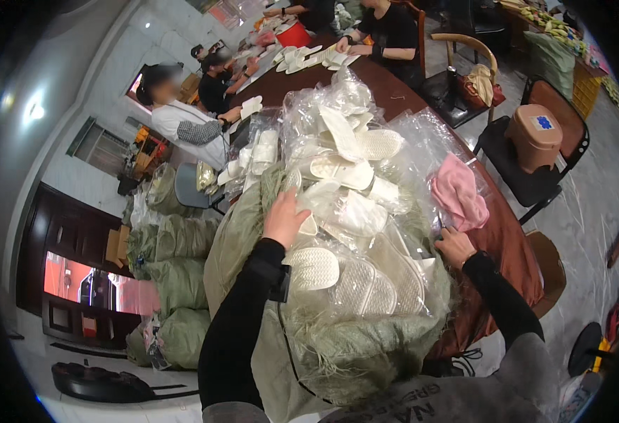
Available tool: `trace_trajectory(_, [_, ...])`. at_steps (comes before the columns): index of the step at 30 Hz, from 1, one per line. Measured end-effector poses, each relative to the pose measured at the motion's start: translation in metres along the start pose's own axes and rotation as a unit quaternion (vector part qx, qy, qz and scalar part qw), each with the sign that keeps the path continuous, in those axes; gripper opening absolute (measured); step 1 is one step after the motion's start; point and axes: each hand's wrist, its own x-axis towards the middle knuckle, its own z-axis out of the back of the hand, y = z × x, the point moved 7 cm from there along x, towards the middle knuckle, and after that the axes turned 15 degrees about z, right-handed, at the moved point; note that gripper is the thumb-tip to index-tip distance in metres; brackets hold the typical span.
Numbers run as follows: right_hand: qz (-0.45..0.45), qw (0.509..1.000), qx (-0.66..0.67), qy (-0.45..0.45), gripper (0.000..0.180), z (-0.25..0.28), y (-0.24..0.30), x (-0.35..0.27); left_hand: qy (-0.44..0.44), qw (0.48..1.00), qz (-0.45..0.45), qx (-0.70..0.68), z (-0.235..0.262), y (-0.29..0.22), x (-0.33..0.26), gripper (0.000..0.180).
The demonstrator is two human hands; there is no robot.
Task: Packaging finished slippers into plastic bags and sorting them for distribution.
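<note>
A heap of white woven slippers (344,169), many in clear plastic bags, spills from the mouth of a green woven sack (373,345) in front of me. At the heap's left side my left hand (285,220) reaches in, fingers stretched and thumb apart, touching the slippers there. Just below that hand lies a loose white slipper (313,268). My right hand (456,247) is at the sack's right edge, its fingers curled together; what they pinch is too small to make out. A pink cloth (459,192) lies on clear plastic just beyond it.
A dark red table (387,92) runs away from me, with people working along it and a red bucket (293,34) far off. Chairs stand at right, one bearing a tan bin (535,137). Full green sacks (181,282) are piled at left.
</note>
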Motion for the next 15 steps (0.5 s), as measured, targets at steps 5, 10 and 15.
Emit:
trace_trajectory(5, [-0.195,0.976,0.052,-0.084,0.023,-0.018,-0.001,-0.032,0.129,0.98,0.115,-0.101,0.046,-0.014,0.015,0.016])
trace_trajectory(10, [-0.276,0.951,-0.016,-0.14,0.026,-0.004,-0.009,-0.031,-0.074,0.859,0.022,-0.506,0.232,-0.034,-0.022,0.02])
trace_trajectory(15, [-0.337,0.94,0.055,-0.023,0.033,-0.032,-0.038,-0.036,-0.1,0.778,-0.045,-0.618,0.359,-0.009,-0.083,0.021])
